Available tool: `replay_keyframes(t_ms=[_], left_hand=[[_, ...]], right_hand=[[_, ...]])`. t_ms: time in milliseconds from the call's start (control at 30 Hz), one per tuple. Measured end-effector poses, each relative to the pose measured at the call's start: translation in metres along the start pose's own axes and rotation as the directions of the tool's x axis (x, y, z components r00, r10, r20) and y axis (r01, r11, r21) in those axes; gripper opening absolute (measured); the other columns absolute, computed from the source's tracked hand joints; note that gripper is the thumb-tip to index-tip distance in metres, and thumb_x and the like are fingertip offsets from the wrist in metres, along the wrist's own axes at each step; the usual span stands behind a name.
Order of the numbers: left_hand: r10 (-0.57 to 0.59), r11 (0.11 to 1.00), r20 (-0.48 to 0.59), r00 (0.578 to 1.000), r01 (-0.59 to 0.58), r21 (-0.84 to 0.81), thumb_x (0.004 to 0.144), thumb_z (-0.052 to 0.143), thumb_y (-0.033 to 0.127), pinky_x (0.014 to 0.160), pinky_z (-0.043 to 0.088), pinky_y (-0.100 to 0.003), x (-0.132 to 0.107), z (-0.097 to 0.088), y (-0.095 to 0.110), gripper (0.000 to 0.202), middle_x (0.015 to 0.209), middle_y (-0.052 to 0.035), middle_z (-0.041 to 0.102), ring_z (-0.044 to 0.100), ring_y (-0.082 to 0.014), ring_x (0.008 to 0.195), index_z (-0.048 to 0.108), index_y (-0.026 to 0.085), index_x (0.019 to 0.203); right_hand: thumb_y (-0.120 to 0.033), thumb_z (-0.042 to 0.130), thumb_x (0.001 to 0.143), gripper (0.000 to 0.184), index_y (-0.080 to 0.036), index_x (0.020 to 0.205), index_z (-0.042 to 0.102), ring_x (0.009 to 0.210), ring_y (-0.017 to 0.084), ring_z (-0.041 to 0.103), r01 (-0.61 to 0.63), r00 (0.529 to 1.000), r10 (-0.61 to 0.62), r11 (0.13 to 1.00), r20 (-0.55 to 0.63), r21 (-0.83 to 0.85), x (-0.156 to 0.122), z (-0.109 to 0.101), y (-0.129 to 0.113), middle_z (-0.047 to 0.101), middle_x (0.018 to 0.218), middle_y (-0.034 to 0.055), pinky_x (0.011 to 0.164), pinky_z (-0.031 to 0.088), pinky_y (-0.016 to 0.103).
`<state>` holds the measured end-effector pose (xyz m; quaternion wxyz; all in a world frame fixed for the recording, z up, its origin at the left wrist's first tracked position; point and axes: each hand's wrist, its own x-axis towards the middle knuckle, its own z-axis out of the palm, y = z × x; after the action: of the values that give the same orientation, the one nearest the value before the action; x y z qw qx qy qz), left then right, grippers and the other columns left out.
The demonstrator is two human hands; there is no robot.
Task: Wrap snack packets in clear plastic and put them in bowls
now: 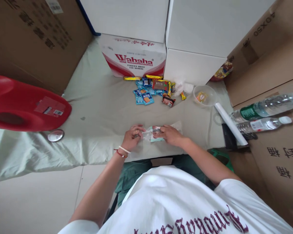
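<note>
A clear plastic bag (147, 134) lies on the cloth near the table's front edge, between my two hands. A light green and dark snack packet (156, 139) shows in it, partly covered by fingers. My left hand (132, 138) is closed, pinching the bag's left end between thumb and fingers. From the right, my right hand (172, 136) bears down on the packet and bag with its fingers bent over them. Farther back lies a pile of wrapped snacks: blue packets (147, 98), a brown and red packet (160, 85) and yellow bars (132, 78).
Behind the snacks stand a Wahaha carton (135, 58) and white boxes (195, 65). A clear round bowl (205, 96) with a yellow packet, a white roll (230, 123) and plastic bottles (261, 125) are at right. A red jug (29, 104) and a round tin (56, 135) lie left.
</note>
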<state>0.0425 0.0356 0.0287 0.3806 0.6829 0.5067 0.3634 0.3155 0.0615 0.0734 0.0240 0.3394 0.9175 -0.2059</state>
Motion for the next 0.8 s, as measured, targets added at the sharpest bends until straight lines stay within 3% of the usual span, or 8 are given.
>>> replay_keyframes(t_ms=[133, 233, 300, 367, 433, 567, 667, 800], left_hand=[[-0.151, 0.988, -0.127, 0.98, 0.153, 0.011, 0.092, 0.047, 0.029, 0.092, 0.058, -0.043, -0.01, 0.005, 0.001, 0.033, 0.106, -0.0122, 0.076, 0.07, -0.0229, 0.098, 0.057, 0.02, 0.062], [-0.157, 0.941, -0.279, 0.947, 0.229, 0.249, 0.083, 0.073, 0.046, 0.105, 0.052, -0.051, -0.004, 0.017, 0.008, 0.034, 0.145, -0.02, 0.06, 0.058, -0.0343, 0.131, 0.07, 0.017, 0.101], [-0.131, 0.891, -0.197, 0.972, 0.203, 0.407, 0.072, 0.084, 0.041, 0.117, 0.039, -0.061, 0.0, 0.022, 0.012, 0.045, 0.154, -0.02, 0.053, 0.042, -0.0421, 0.146, 0.071, 0.017, 0.107], [-0.131, 0.881, -0.062, 0.989, 0.145, 0.45, 0.076, 0.08, 0.034, 0.119, 0.036, -0.06, -0.001, 0.023, 0.017, 0.025, 0.14, -0.0163, 0.063, 0.044, -0.0407, 0.145, 0.071, 0.018, 0.094], [-0.166, 0.912, -0.004, 0.986, 0.155, 0.379, 0.083, 0.07, 0.031, 0.107, 0.048, -0.047, -0.005, 0.021, 0.024, 0.012, 0.114, -0.0107, 0.072, 0.062, -0.0304, 0.122, 0.069, 0.019, 0.084], [-0.293, 0.935, -0.108, 0.95, 0.308, 0.175, 0.087, 0.065, 0.038, 0.071, 0.05, -0.028, -0.012, 0.026, 0.047, 0.019, 0.074, 0.0005, 0.067, 0.062, -0.0156, 0.071, 0.066, 0.021, 0.081], [-0.33, 0.937, -0.143, 0.933, 0.343, 0.072, 0.086, 0.066, 0.036, 0.069, 0.051, -0.026, -0.005, 0.047, 0.063, 0.016, 0.072, 0.0012, 0.068, 0.062, -0.0146, 0.069, 0.067, 0.021, 0.082], [-0.248, 0.964, -0.055, 0.967, 0.252, 0.081, 0.089, 0.056, 0.025, 0.081, 0.058, -0.032, 0.008, 0.079, 0.07, 0.022, 0.097, -0.0064, 0.073, 0.069, -0.0185, 0.085, 0.074, 0.019, 0.101]], right_hand=[[-0.025, 0.063, 0.1, 0.036, -0.033, 0.134, 0.075, 0.1, 0.026, 0.051, 0.076, 0.995, -0.074, 0.996, -0.073, 0.035, -0.007, 0.008, -0.001, 0.068, 0.107, 0.0103, 0.092, 0.044, 0.041], [-0.035, 0.062, 0.102, 0.035, -0.031, 0.135, 0.074, 0.1, 0.026, 0.049, 0.094, 0.988, -0.089, 0.995, -0.129, 0.034, -0.014, 0.014, -0.002, 0.066, 0.109, 0.0114, 0.095, 0.044, 0.045], [-0.036, 0.061, 0.103, 0.035, -0.032, 0.135, 0.074, 0.1, 0.026, 0.049, 0.092, 0.986, -0.086, 0.995, -0.145, 0.037, -0.017, 0.018, -0.001, 0.064, 0.108, 0.0113, 0.095, 0.044, 0.045], [-0.036, 0.06, 0.103, 0.034, -0.031, 0.134, 0.075, 0.099, 0.025, 0.048, 0.099, 0.984, -0.088, 0.993, -0.156, 0.059, -0.018, 0.02, 0.001, 0.063, 0.105, 0.0107, 0.095, 0.044, 0.045], [-0.035, 0.06, 0.104, 0.034, -0.031, 0.133, 0.075, 0.097, 0.025, 0.049, 0.107, 0.982, -0.091, 0.99, -0.165, 0.087, -0.018, 0.021, 0.003, 0.062, 0.101, 0.0096, 0.094, 0.044, 0.044], [-0.035, 0.058, 0.105, 0.033, -0.032, 0.133, 0.075, 0.096, 0.024, 0.048, 0.104, 0.981, -0.083, 0.988, -0.177, 0.117, -0.016, 0.02, 0.002, 0.06, 0.098, 0.0085, 0.093, 0.045, 0.043], [-0.033, 0.06, 0.103, 0.033, -0.03, 0.131, 0.075, 0.102, 0.027, 0.049, 0.098, 0.981, -0.076, 0.988, -0.179, 0.122, -0.018, 0.018, -0.002, 0.061, 0.102, 0.0106, 0.096, 0.046, 0.046], [-0.032, 0.069, 0.095, 0.024, -0.024, 0.115, 0.079, 0.124, 0.033, 0.047, 0.165, 0.971, -0.129, 0.972, -0.203, 0.17, -0.03, 0.017, -0.003, 0.063, 0.121, 0.0145, 0.109, 0.044, 0.053]])
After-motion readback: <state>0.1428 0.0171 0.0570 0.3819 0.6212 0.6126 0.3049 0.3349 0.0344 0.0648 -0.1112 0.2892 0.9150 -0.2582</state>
